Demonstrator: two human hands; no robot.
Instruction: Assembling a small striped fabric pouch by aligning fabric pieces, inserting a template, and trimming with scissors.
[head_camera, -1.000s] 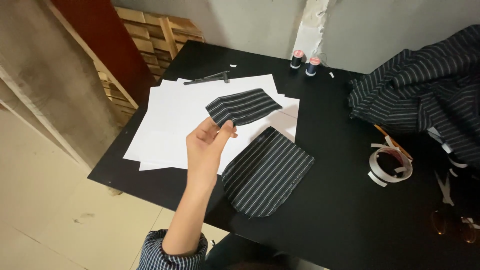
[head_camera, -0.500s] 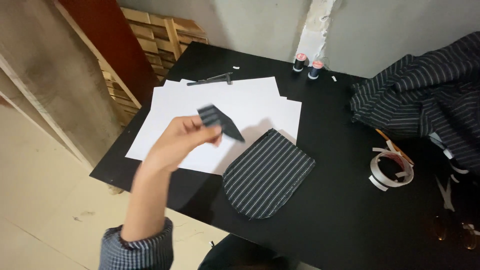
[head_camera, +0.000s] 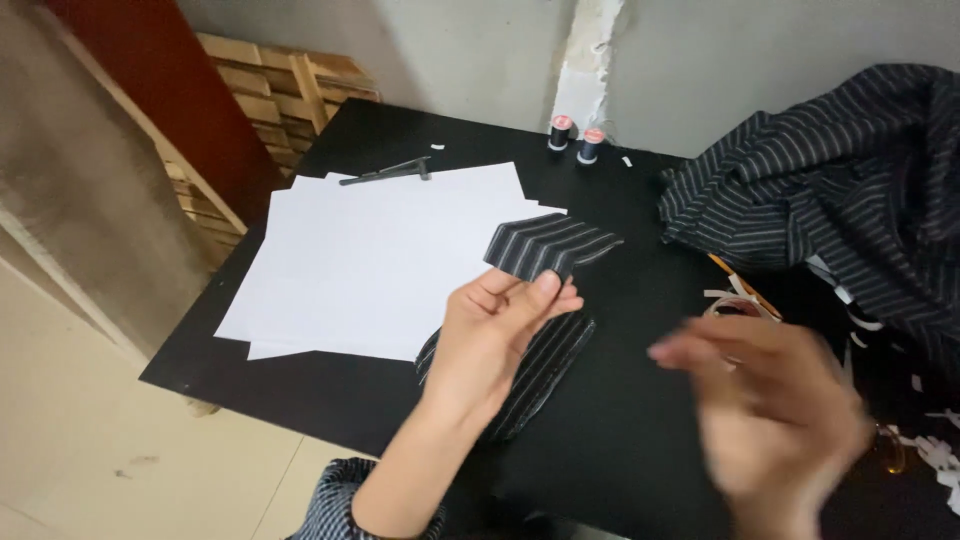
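My left hand (head_camera: 495, 335) is raised over the black table (head_camera: 640, 440) and pinches a small piece of dark striped fabric (head_camera: 548, 246) between thumb and fingers. Under that hand a larger rounded striped fabric piece (head_camera: 545, 370) lies flat on the table, partly hidden. My right hand (head_camera: 775, 410) is blurred at the lower right, fingers spread, holding nothing, a little apart from the small piece.
White paper sheets (head_camera: 380, 260) cover the table's left half, with a dark metal tool (head_camera: 388, 173) at their far edge. Two thread spools (head_camera: 575, 138) stand at the back. A heap of striped cloth (head_camera: 840, 210) fills the right side. A wooden pallet (head_camera: 285, 85) leans at the back left.
My left hand has carried the small striped piece to the right, off the paper and over the rounded piece. My right hand has come into view at the lower right.
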